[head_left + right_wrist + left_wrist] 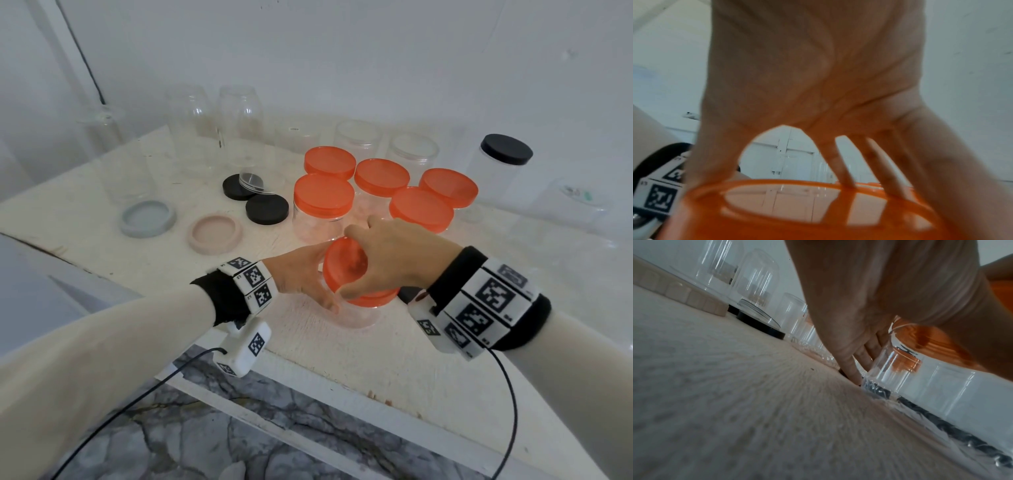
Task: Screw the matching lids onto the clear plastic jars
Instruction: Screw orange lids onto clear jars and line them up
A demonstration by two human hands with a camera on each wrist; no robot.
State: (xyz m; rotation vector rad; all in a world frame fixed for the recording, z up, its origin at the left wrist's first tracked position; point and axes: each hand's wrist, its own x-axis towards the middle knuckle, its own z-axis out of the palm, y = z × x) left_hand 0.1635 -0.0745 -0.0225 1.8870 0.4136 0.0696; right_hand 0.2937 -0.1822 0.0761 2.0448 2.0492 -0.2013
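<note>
A clear plastic jar [356, 317] stands near the table's front edge, and my left hand [301, 274] wraps around its left side. In the left wrist view the left hand's fingers [849, 366] run down the jar wall [890, 369] to the tabletop. An orange lid [346, 270] sits on the jar's mouth and looks slightly tilted. My right hand [387, 262] grips the lid from above, thumb on the near rim and fingers over the far rim. The right wrist view shows the right hand's fingers [844, 170] spread on the orange lid [818, 214]. The jar's threads are hidden.
Several orange-lidded jars [323, 195] cluster just behind my hands. Two black lids [267, 209], a clear lid [253, 181], a grey-blue lid [147, 217] and a pink lid [214, 233] lie left. Open clear jars [186, 126] line the back; a black-lidded jar [503, 164] stands right.
</note>
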